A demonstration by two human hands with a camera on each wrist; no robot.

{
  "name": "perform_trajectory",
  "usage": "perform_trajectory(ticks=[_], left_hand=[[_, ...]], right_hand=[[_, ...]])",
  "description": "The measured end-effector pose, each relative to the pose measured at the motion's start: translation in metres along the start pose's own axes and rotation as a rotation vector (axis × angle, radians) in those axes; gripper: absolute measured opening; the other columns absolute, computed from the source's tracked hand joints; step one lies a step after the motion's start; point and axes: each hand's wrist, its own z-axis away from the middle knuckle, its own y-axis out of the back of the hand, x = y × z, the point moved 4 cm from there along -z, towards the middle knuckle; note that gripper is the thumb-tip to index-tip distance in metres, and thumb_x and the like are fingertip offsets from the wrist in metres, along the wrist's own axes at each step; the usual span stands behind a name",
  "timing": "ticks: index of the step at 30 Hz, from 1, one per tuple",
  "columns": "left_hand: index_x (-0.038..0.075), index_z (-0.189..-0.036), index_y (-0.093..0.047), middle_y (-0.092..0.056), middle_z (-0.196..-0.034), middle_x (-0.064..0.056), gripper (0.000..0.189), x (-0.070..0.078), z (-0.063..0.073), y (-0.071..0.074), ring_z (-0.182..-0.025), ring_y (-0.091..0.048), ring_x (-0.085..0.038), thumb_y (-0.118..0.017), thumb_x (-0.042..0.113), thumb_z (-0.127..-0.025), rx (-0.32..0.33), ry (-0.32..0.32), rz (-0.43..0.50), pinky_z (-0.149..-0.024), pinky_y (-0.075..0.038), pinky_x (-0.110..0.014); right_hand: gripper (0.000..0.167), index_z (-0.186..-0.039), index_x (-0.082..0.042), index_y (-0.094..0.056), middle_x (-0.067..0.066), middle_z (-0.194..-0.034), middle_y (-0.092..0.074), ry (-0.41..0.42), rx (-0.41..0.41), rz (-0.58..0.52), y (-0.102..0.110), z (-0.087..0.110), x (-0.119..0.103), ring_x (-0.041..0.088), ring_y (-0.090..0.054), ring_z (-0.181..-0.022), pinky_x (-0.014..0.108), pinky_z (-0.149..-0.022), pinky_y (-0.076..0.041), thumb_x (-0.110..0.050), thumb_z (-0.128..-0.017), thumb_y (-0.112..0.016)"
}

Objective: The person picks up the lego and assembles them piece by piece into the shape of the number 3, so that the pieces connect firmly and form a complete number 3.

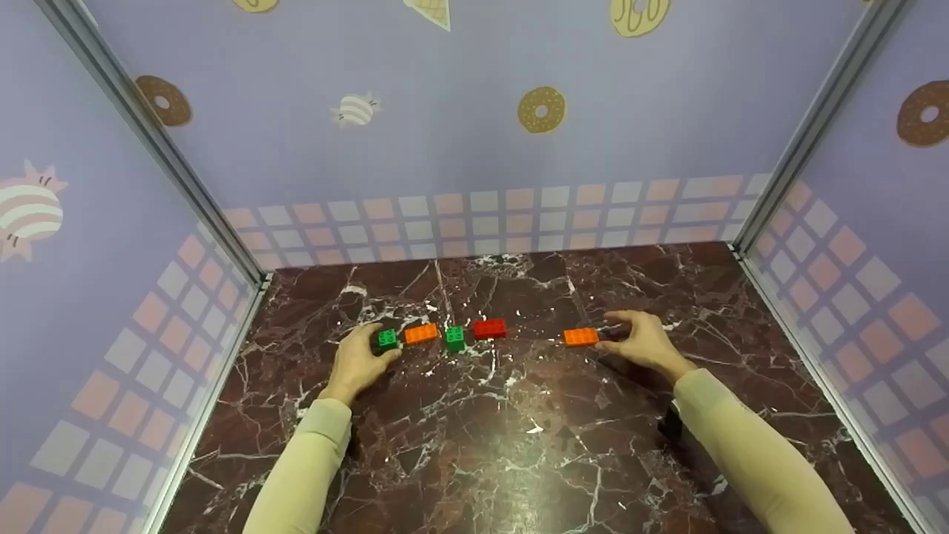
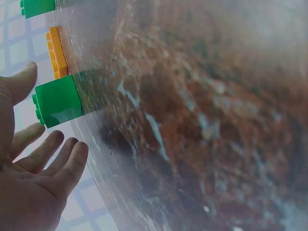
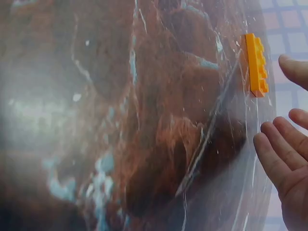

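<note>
Apparently poised to grasp, with left hand (image 1: pixel 359 362) spread around the leftmost green brick (image 1: pixel 387 339) and right hand (image 1: pixel 645 343) spread beside the rightmost orange brick (image 1: pixel 580 337) on the table (image 1: pixel 474 445), gripping neither, likely needing pinches next.

No readable text or numbers

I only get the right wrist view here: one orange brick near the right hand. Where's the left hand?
Observer: The left hand is open around the leftmost green brick.
Operator: Which brick comes next to the left of my orange brick?
Observer: The red brick, with a gap between the two.
Operator: And right beside the left hand's brick?
Observer: A second orange brick, just to its right.
</note>
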Motion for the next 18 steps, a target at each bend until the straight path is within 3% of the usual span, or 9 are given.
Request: perform_trajectory(ticks=[6, 9, 14, 18], left_hand=[[-0.004, -0.150, -0.067, -0.069, -0.150, -0.031, 0.066, -0.003, 0.000, -0.001, -0.141, -0.065, -0.052, -0.091, 0.020, -0.094, -0.001, 0.023, 0.037, -0.124, -0.049, -0.064], [-0.004, -0.149, -0.068, -0.072, -0.148, -0.030, 0.063, -0.003, 0.000, -0.001, -0.139, -0.067, -0.051, -0.091, 0.016, -0.093, 0.004, 0.027, 0.056, -0.123, -0.051, -0.063], [-0.004, -0.146, -0.070, -0.074, -0.144, -0.029, 0.058, -0.003, -0.001, -0.002, -0.136, -0.070, -0.050, -0.089, 0.011, -0.094, 0.014, 0.032, 0.074, -0.120, -0.053, -0.062], [-0.003, -0.144, -0.072, -0.076, -0.141, -0.029, 0.052, -0.004, -0.002, -0.002, -0.136, -0.070, -0.050, -0.085, 0.007, -0.095, 0.023, 0.040, 0.087, -0.119, -0.054, -0.062]], right_hand=[[0.065, -0.144, 0.004, -0.072, 0.029, -0.129, -0.081, -0.027, -0.032, -0.073, -0.010, -0.008, -0.002, 0.043, -0.083, -0.112, 0.029, -0.083, -0.067, -0.015, -0.087, -0.096], [0.062, -0.142, 0.005, -0.073, 0.028, -0.129, -0.081, -0.040, -0.048, -0.099, -0.013, -0.011, -0.003, 0.043, -0.083, -0.113, 0.023, -0.080, -0.064, -0.012, -0.087, -0.096], [0.054, -0.137, 0.005, -0.076, 0.028, -0.127, -0.081, -0.060, -0.050, -0.090, -0.015, -0.014, -0.004, 0.043, -0.082, -0.113, 0.024, -0.079, -0.063, -0.009, -0.088, -0.096], [0.050, -0.133, 0.004, -0.078, 0.028, -0.122, -0.082, -0.060, -0.043, -0.063, -0.017, -0.016, -0.006, 0.043, -0.082, -0.110, 0.033, -0.083, -0.067, -0.007, -0.088, -0.095]])
